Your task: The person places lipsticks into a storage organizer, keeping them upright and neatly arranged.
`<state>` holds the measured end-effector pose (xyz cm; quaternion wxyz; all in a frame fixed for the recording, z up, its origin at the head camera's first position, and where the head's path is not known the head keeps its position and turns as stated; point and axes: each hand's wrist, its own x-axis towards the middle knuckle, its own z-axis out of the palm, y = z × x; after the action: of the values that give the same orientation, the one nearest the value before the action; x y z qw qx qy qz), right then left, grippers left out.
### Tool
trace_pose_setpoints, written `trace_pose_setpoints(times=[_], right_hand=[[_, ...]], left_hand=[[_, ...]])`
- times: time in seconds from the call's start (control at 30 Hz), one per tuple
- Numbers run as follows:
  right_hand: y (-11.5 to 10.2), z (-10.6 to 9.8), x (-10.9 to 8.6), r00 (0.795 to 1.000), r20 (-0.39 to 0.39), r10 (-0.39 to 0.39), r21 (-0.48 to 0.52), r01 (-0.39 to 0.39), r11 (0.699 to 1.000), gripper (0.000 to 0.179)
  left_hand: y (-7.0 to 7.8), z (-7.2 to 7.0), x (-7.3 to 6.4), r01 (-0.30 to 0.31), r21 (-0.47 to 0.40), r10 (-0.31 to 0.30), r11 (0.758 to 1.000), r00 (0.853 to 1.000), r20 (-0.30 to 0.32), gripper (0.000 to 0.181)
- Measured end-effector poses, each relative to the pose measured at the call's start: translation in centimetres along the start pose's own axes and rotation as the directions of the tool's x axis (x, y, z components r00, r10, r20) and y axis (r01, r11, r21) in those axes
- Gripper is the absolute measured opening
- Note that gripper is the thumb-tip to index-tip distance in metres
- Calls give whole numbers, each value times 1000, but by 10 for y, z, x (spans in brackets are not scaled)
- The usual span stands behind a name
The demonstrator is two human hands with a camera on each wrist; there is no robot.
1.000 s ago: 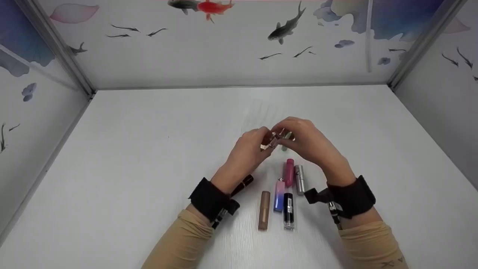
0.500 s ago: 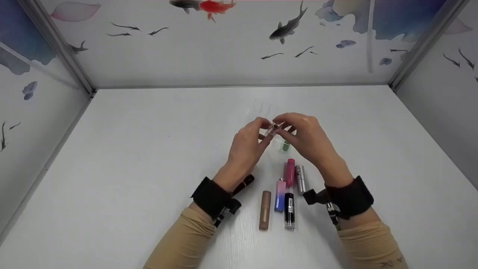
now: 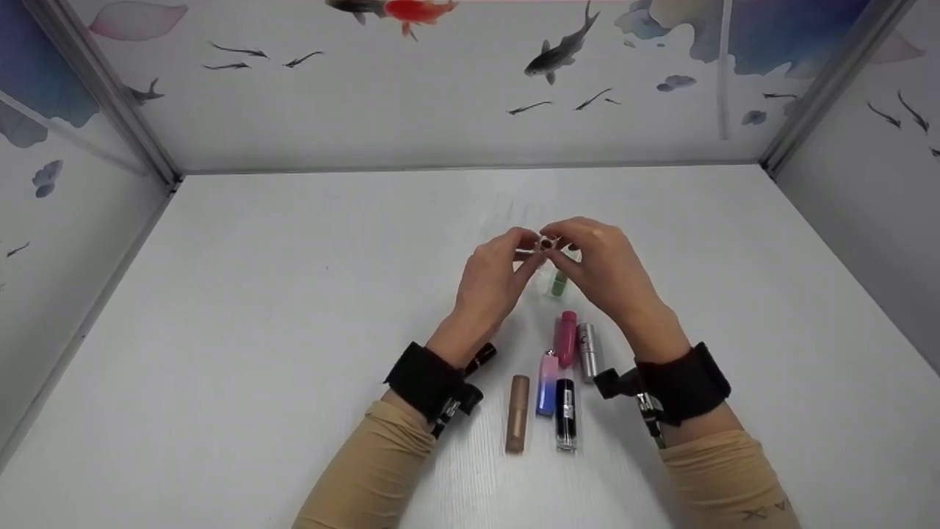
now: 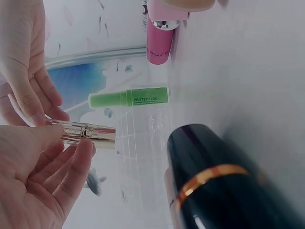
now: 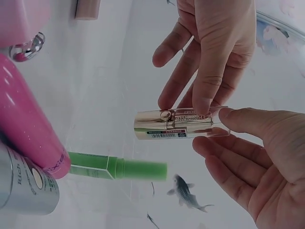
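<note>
Both hands meet over the far middle of the table around one lipstick (image 5: 155,126) with a gold base and a clear cap. My left hand (image 3: 486,278) pinches its middle between thumb and fingers. At the clear end, my right hand (image 3: 611,270) has its thumb and fingertips on the cap, as the right wrist view shows. The lipstick is upright and off the table; in the head view fingers hide most of it. Just below the hands, a green tube (image 4: 150,96) stands in a clear divided organizer (image 4: 138,148).
Nearer me lie a pink tube (image 3: 567,339), a silver tube (image 3: 587,351), a pink-blue lipstick (image 3: 547,386), a black tube with a clear end (image 3: 565,415) and a bronze tube (image 3: 518,415). A black gold-banded tube (image 4: 209,167) lies by the left wrist. Printed panels (image 3: 440,110) enclose the table.
Both hands have risen slightly away from me with the lipstick, which has turned so its end faces up toward the head camera. The green tube shows more now. The other tubes stay put.
</note>
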<state>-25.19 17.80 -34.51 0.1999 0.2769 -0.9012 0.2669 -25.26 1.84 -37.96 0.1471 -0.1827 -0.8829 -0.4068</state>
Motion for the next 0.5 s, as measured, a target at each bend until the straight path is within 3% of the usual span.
trace_pose_setpoints(times=[0.23, 0.5], right_hand=[[5, 6, 2, 1000, 10, -9, -6, 9, 1000, 20], [9, 8, 2, 1000, 11, 15, -33, -14, 999, 22]], left_hand=[[-3, 2, 3, 10, -19, -9, 1000, 999, 51, 26], [-5, 5, 5, -20, -6, 20, 1000, 1000, 13, 25]])
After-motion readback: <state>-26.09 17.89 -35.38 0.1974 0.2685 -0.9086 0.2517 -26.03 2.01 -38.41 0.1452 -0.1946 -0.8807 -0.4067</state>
